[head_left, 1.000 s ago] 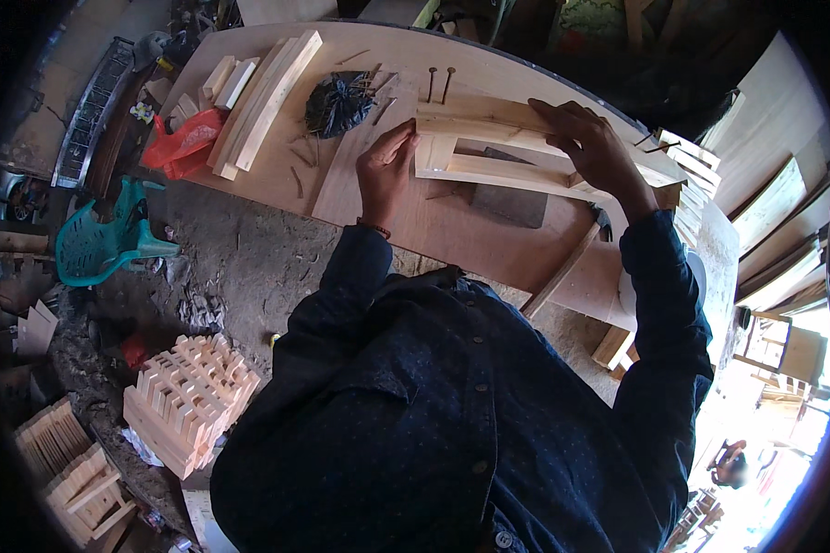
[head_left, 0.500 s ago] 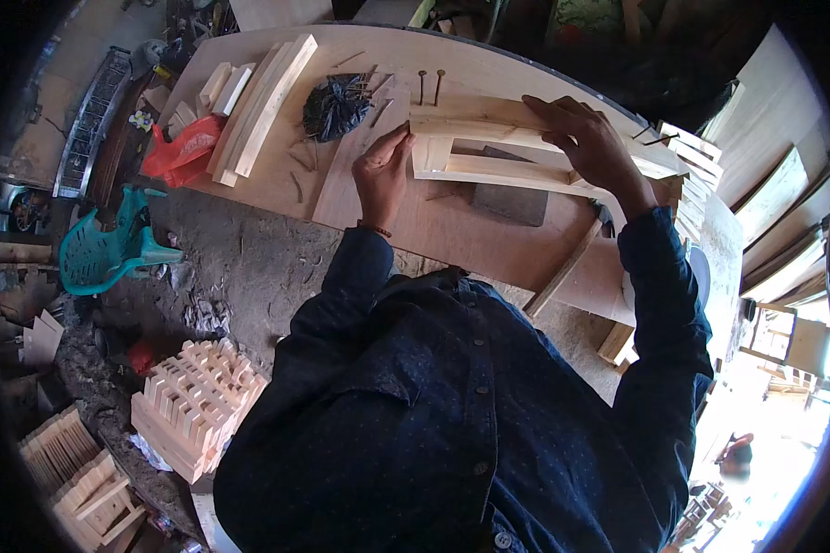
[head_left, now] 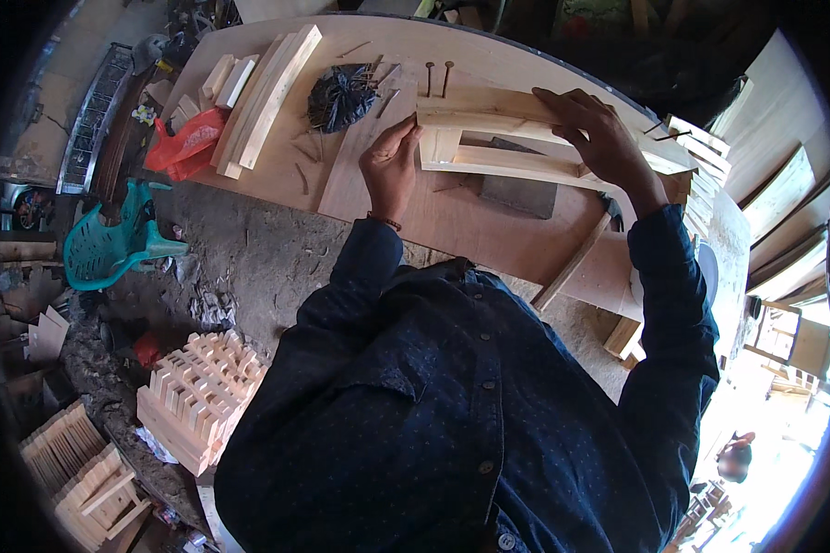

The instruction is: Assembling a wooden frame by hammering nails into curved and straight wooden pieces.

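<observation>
Closest to me is the person's dark blue dotted shirt, leaning over the worktop. Down on the floor at the left sits a stack of little wooden frames and a teal plastic chair.

A bit further in, the left hand rests on the worktop at the left end of a wooden frame made of pale slats. Its grip is nearly closed, the fingertips pinched together at the frame's end piece. It may be holding a nail upright there, but I cannot tell for sure.

The right hand lies flat on top of the frame, further along to the right. Its fingers are spread and pressing down, not wrapped around anything.

The frame lies with its long side going left to right across the worktop, so each hand has one end. The left hand is the nearer one to the left end piece.

Further back are a dark heap of nails, two loose nails, a bundle of long slats and a red bag.
</observation>
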`<state>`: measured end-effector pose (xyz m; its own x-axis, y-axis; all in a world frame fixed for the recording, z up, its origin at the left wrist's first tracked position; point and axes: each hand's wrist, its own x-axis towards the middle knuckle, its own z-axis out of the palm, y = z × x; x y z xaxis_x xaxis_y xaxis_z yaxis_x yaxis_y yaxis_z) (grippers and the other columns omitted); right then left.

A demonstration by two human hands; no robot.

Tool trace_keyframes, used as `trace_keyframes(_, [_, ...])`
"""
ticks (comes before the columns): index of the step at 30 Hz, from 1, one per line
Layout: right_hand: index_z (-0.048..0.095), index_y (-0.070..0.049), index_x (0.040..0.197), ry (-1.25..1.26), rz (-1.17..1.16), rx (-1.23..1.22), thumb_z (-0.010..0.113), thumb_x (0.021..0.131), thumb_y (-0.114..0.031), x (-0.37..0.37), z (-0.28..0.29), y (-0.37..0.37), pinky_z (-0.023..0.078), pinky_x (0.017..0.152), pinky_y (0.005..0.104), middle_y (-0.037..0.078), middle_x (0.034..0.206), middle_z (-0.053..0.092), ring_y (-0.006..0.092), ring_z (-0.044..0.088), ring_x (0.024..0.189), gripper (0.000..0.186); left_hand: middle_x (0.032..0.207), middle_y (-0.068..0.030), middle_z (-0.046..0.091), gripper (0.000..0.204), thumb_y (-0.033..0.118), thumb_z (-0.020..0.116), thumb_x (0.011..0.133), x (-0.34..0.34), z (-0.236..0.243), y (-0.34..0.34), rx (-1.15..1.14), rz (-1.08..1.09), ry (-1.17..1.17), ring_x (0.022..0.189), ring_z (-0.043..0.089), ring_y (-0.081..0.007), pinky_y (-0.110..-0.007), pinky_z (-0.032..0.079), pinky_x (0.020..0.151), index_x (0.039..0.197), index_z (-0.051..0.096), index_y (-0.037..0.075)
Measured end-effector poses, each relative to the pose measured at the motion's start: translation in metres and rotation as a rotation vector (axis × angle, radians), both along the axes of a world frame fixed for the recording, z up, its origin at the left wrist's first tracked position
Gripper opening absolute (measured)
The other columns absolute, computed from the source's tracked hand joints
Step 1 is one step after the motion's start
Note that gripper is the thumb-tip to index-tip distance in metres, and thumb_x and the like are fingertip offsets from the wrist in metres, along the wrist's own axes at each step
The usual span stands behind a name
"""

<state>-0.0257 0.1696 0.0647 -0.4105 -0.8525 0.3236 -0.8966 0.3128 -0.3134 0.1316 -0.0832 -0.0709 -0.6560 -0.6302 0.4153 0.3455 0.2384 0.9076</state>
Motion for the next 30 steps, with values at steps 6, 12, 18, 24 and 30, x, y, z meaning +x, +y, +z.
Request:
trace_keyframes(6, [0.058, -0.018, 0.138, 0.009, -0.002, 0.005, 0.068, 0.088, -0.009, -0.003, -0.003, 0.001, 0.054, 0.088, 0.0421, 0.011, 0.107, 0.066, 0.0294, 0.064, 0.094, 0.052, 0.11, -0.0137, 0.072, 0.022, 0.004, 0.066, 0.095, 0.001, 0.001, 0.0, 0.015, -0.009, 0.001, 0.098, 0.068, -0.0163, -0.03, 0.059, 0.088, 0.114, 0.069, -0.005])
trace_keyframes(12, [0.059, -0.016, 0.138, -0.063, -0.011, 0.057, 0.067, 0.09, -0.005, -0.005, -0.002, 0.003, 0.056, 0.092, 0.0423, 0.013, 0.117, 0.066, 0.0323, 0.065, 0.101, 0.05, 0.109, -0.0133, 0.072, 0.021, 0.003, 0.066, 0.094, 0.001, -0.001, -0.004, 0.008, -0.05, 0.048, 0.097, 0.068, -0.0157, -0.03, 0.059, 0.087, 0.113, 0.069, -0.005])
trace_keyframes(18, [0.059, -0.016, 0.138, -0.059, -0.008, 0.067, 0.067, 0.09, -0.006, -0.004, -0.001, 0.003, 0.056, 0.091, 0.0422, 0.014, 0.119, 0.066, 0.0327, 0.065, 0.102, 0.05, 0.111, -0.0135, 0.072, 0.02, -0.002, 0.066, 0.092, 0.001, -0.005, -0.006, 0.014, -0.04, 0.017, 0.1, 0.068, -0.0163, -0.027, 0.055, 0.089, 0.111, 0.07, -0.005])
trace_keyframes(24, [0.052, -0.018, 0.143, 0.08, -0.038, 0.113, 0.074, 0.087, -0.019, 0.0, 0.002, 0.005, 0.044, 0.106, 0.0478, 0.012, 0.13, 0.061, 0.0349, 0.058, 0.117, 0.061, 0.113, -0.014, 0.071, 0.021, -0.002, 0.066, 0.092, 0.0, -0.003, -0.016, 0.057, -0.126, -0.002, 0.102, 0.068, -0.0181, -0.031, 0.056, 0.092, 0.112, 0.069, -0.005])
trace_keyframes(30, [0.041, -0.019, 0.148, 0.251, -0.138, 0.147, 0.079, 0.079, -0.041, 0.026, 0.003, -0.027, 0.034, 0.111, 0.0506, 0.011, 0.136, 0.054, 0.0326, 0.049, 0.128, 0.083, 0.12, -0.0136, 0.068, 0.025, -0.003, 0.065, 0.092, 0.002, 0.001, -0.026, 0.05, -0.249, 0.029, 0.108, 0.066, -0.0192, -0.032, 0.055, 0.096, 0.117, 0.067, -0.004])
